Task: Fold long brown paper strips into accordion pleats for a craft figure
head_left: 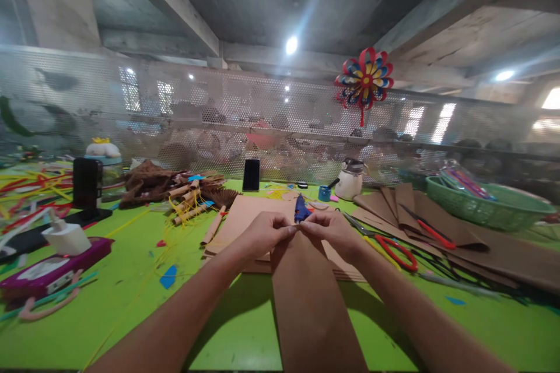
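A long strip of brown kraft paper (312, 303) runs from the table's front edge up to both hands. My left hand (271, 230) pinches its far end between thumb and fingers. Close beside it, my right hand (326, 230) pinches the same end, the two thumbs almost meeting. A small blue tool (301, 208), its kind unclear, lies just beyond the fingertips. Under the hands is a stack of light brown cardboard sheets (245, 210).
Scissors with red handles (396, 253) and brown paper sheets (503, 256) lie at right, near a green basket (490, 204). A purple power strip (56, 271) sits at left. A phone (251, 175) stands at the back, before a perforated metal screen (262, 116).
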Demonstrator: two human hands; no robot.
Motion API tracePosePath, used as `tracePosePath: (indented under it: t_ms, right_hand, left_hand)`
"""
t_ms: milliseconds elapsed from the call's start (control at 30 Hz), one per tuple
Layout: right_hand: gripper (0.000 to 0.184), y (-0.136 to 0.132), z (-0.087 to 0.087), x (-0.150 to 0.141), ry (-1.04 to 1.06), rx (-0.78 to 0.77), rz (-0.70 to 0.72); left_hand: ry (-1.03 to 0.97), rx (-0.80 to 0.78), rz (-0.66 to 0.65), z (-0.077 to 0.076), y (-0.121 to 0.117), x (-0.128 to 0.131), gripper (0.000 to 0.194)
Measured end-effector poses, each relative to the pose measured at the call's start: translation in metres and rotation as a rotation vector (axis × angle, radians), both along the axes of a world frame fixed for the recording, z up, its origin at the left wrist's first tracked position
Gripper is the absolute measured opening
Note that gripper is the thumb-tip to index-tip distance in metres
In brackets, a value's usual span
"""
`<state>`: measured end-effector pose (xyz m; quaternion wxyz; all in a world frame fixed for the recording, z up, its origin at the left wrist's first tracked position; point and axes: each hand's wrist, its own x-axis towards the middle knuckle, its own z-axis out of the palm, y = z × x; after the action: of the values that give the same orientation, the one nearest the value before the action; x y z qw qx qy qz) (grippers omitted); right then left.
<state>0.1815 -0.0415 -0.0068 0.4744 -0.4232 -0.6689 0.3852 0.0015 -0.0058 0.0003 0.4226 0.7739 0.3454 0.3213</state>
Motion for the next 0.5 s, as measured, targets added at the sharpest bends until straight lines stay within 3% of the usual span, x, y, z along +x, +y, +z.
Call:
tracePosePath:
  t_ms: [300, 500]
  right_hand:
    - [0.028, 0.004, -0.013, -0.009, 0.050, 0.005, -0.128]
    - [0.026, 0.004, -0.013, -0.011, 0.053, 0.049, -0.168]
  left_hand:
    - [0.072, 0.191, 0.076, -0.009, 0.002, 0.004, 0.021]
    - [0.002, 0.104, 0.039, -0.007, 0.002, 0.004, 0.022]
